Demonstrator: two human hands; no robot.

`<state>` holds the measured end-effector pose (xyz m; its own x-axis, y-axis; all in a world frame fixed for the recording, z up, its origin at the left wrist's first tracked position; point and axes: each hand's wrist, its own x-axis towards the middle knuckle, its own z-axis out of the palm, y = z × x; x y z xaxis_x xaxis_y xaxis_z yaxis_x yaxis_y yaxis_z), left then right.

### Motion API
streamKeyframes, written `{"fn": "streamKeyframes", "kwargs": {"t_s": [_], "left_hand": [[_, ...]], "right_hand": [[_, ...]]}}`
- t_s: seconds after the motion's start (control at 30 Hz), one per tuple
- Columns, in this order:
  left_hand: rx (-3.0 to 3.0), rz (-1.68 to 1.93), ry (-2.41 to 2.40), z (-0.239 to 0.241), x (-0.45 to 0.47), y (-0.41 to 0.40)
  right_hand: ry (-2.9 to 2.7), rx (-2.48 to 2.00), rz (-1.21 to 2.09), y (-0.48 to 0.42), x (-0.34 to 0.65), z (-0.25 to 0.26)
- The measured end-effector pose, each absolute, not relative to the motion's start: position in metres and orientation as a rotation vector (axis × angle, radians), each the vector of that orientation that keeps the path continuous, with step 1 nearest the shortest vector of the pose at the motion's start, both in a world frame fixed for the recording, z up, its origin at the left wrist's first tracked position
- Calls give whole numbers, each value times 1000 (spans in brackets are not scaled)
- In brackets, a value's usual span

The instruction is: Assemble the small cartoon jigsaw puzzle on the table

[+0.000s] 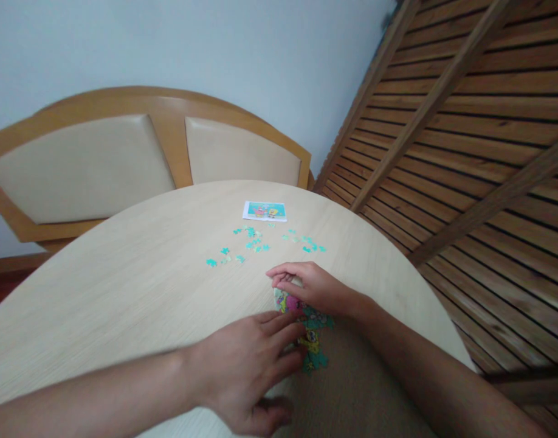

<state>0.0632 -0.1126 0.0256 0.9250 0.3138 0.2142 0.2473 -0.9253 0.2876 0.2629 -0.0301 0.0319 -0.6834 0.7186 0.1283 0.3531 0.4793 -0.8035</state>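
A partly joined jigsaw puzzle [312, 342] with cartoon figures in pink, yellow and teal lies near the table's front. Over its left side reaches my left hand [256, 359], fingers spread and fingertips touching the pieces, holding nothing. My right hand [309, 283] is at the puzzle's far edge, thumb and bent fingers drawn together; whether a piece is between them is hidden. Both hands cover parts of the puzzle. Beyond them, several loose teal jigsaw pieces [251, 232] are scattered, with another group of loose pieces [313, 245] further right.
A picture card [264, 212] with matching cartoon figures lies beyond the loose pieces on the round pale wooden table [160, 261]. Behind the table stands a padded bench back [78, 164] against a white wall. Wooden slatted panelling [443, 134] rises at the right.
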Motion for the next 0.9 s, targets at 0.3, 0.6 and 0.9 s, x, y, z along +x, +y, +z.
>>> {"fn": "streamKeyframes", "kwargs": {"t_s": [0.3,0.6,0.9], "left_hand": [[2813,408,390,25,63,-112],[2830,389,397,25,64,-112],[2830,389,397,24,64,-111]], "right_hand": [[-2342,-914,996,-29,262,31],[-2444,-933,816,-30,260,31],[-2495,-884,714,-29,262,30]]}}
